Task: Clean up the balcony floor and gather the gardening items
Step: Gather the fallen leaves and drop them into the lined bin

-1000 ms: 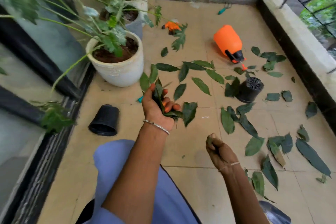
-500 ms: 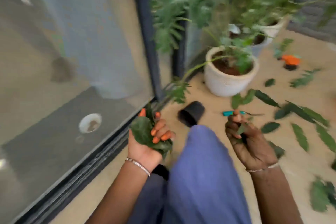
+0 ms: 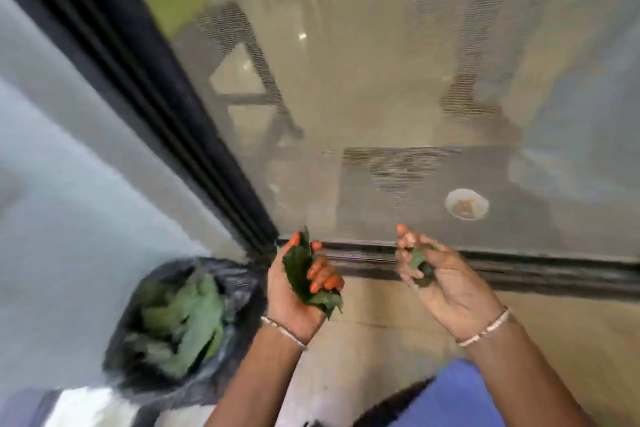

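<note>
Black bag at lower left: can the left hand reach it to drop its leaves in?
Probably yes. The left hand, gripping a bunch of leaves, hangs just right of the black bag, whose mouth gapes open with nothing between them.

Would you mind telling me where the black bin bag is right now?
The black bin bag sits lower left in the head view, just left of the left hand holding leaves.
</note>
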Available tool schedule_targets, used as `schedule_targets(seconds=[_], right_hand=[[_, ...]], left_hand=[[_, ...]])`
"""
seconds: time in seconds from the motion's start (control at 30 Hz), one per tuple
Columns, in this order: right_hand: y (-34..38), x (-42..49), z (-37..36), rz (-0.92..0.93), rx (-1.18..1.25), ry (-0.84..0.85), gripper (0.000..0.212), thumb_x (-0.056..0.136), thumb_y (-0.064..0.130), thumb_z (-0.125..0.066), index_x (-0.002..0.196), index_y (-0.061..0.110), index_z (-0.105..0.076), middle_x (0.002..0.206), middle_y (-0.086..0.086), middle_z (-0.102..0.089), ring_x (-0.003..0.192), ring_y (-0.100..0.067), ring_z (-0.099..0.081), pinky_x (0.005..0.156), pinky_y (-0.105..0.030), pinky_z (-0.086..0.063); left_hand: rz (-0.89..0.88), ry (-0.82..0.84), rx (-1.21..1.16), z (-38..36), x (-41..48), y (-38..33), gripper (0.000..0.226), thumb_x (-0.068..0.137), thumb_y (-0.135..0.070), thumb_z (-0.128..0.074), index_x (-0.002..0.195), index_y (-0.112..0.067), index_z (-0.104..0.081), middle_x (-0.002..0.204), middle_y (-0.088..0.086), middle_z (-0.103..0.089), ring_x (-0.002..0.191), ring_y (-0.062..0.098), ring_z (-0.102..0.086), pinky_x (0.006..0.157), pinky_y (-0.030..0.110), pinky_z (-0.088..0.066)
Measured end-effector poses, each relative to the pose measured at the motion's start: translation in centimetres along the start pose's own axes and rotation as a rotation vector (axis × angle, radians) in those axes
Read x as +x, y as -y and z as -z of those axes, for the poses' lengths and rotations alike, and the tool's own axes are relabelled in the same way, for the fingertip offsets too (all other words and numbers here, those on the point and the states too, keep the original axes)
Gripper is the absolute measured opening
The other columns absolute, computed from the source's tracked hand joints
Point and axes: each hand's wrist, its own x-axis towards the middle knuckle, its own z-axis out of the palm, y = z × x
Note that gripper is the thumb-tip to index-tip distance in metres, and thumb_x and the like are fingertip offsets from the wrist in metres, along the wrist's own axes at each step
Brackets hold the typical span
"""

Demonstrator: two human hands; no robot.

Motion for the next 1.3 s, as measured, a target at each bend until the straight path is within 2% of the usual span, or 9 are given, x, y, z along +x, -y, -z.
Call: schedule_targets(seconds=[0.2,0.3,0.43,0.53,0.6,0.7,0.93,1.07,1.3], right_hand=[[-11.5,6.9,-7.6,-0.236,-0.201,-0.069,0.015,0.084,-0.009,-0.055,0.097,-0.008,-0.061,0.07,-0.007,-0.064,0.049,-0.011,-0.048,0.037,-0.016,-0.03],[-16.3,8.5,-11.3,-0.319,-0.398,-0.074,0.02,0.096,-0.008,-0.045,0.089,-0.005,-0.064,0.069,-0.01,-0.056,0.049,-0.013,-0.045,0.036,-0.016,-0.027],[-22.4,10.7,-15.3,-0.349,-0.681,-0.054,0.02,0.098,0.002,-0.049,0.088,0.001,-0.065,0.071,-0.008,-0.052,0.053,-0.014,-0.047,0.041,-0.018,-0.031],[-25.2,11.3,-18.0,-0.437,-0.82,0.033,0.034,0.098,0.033,-0.058,0.124,0.011,-0.061,0.106,-0.001,-0.059,0.095,-0.015,-0.056,0.077,-0.025,-0.045],[-26.1,11.7,-18.6,-0.505,-0.814,0.084,0.056,0.096,0.047,-0.055,0.145,0.021,-0.046,0.142,0.003,-0.047,0.13,-0.016,-0.044,0.105,-0.031,-0.032],[-25.6,11.9,-18.0,-0.534,-0.746,0.084,0.065,0.096,0.051,-0.054,0.151,0.022,-0.035,0.158,0.002,-0.03,0.145,-0.018,-0.028,0.117,-0.033,-0.022],[-17.7,10.0,-14.0,-0.45,-0.538,-0.005,0.041,0.103,0.019,-0.045,0.139,-0.001,-0.046,0.142,-0.018,-0.05,0.135,-0.027,-0.045,0.117,-0.039,-0.03],[-12.8,8.2,-11.0,-0.345,-0.47,0.01,0.034,0.103,0.014,-0.042,0.128,-0.004,-0.057,0.125,-0.02,-0.064,0.118,-0.028,-0.061,0.107,-0.039,-0.044],[-2.0,2.3,-3.3,-0.079,-0.316,-0.06,0.033,0.096,0.014,-0.049,0.12,-0.001,-0.064,0.102,-0.013,-0.07,0.097,-0.022,-0.068,0.097,-0.036,-0.052]], left_hand=[[-0.409,-0.33,-0.059,6.4,-5.5,-9.0,0.034,0.093,-0.036,-0.051,0.065,-0.018,-0.056,0.052,-0.004,-0.038,0.04,0.011,-0.038,0.041,0.017,-0.031],[-0.544,-0.489,-0.018,9.2,-7.4,-12.1,0.029,0.092,-0.041,-0.055,0.088,-0.017,-0.071,0.077,0.004,-0.069,0.065,0.022,-0.065,0.048,0.022,-0.051],[-0.579,-0.61,0.037,11.6,-8.9,-14.3,0.048,0.095,-0.049,-0.048,0.119,-0.014,-0.071,0.104,0.009,-0.074,0.091,0.026,-0.071,0.073,0.034,-0.057],[-0.619,-0.647,0.041,13.1,-10.1,-14.7,0.058,0.095,-0.055,-0.043,0.127,-0.011,-0.066,0.121,0.015,-0.069,0.11,0.032,-0.066,0.097,0.046,-0.05],[-0.686,-0.651,0.064,13.7,-10.7,-14.5,0.054,0.097,-0.053,-0.043,0.124,-0.012,-0.066,0.112,0.01,-0.073,0.101,0.025,-0.071,0.085,0.037,-0.056],[-0.791,-0.682,0.136,12.1,-11.3,-13.9,0.041,0.104,-0.036,-0.035,0.088,-0.018,-0.068,0.064,-0.006,-0.073,0.055,0.006,-0.069,0.046,0.016,-0.049],[-0.938,-0.963,0.272,14.7,-9.8,-14.7,0.032,0.073,-0.049,-0.067,0.09,-0.023,-0.073,0.094,-0.001,-0.074,0.102,0.025,-0.068,0.097,0.046,-0.052],[-1.021,-0.994,0.354,10.8,-8.1,-13.6,0.026,0.066,-0.044,-0.066,0.082,-0.023,-0.064,0.09,0.001,-0.067,0.094,0.021,-0.064,0.091,0.04,-0.049],[-0.983,-0.618,0.52,2.8,-2.2,-6.0,0.002,0.075,-0.018,-0.062,0.077,-0.019,-0.063,0.071,-0.005,-0.06,0.072,0.015,-0.053,0.075,0.028,-0.044]])
